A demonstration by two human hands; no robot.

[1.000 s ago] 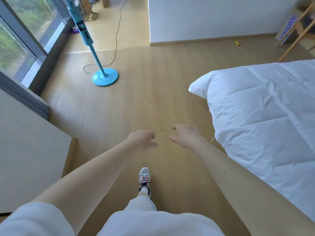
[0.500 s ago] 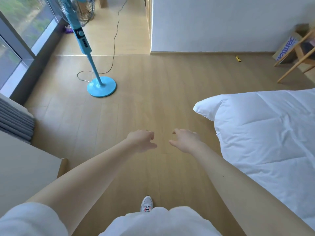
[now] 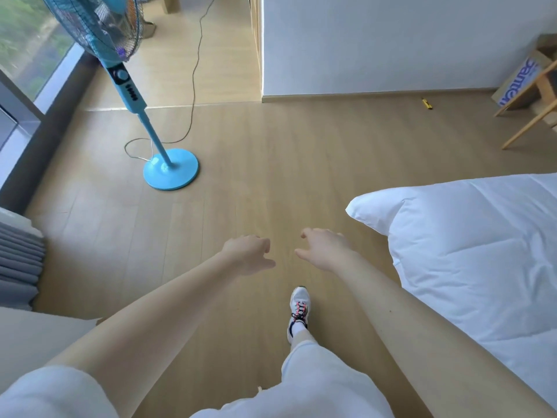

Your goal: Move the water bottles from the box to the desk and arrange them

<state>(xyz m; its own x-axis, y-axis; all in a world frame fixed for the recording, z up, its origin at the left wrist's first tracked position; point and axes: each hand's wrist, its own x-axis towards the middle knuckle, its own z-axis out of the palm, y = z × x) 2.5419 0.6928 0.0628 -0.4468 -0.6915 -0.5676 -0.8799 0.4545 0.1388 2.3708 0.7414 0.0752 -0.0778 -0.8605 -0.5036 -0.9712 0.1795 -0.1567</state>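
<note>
**Fig.** Left hand (image 3: 248,254) and right hand (image 3: 327,250), held out side by side above the floor (image 3: 271,176) — both empty, fingers loosely curled, gripping nothing. No water bottles are in view. A cardboard box (image 3: 518,82) by the far wall, past the far corner of the bed (image 3: 467,267), may hold them — its contents are hidden. Judgement: filled bottles would be weighty, smooth and thin-walled, yielding if squeezed, so grasp round the mid-body, not the cap. A fan (image 3: 171,168) stands to the left.

Wooden floor (image 3: 271,152), white wall (image 3: 391,40) (daylit), bed (image 3: 482,251).
</note>
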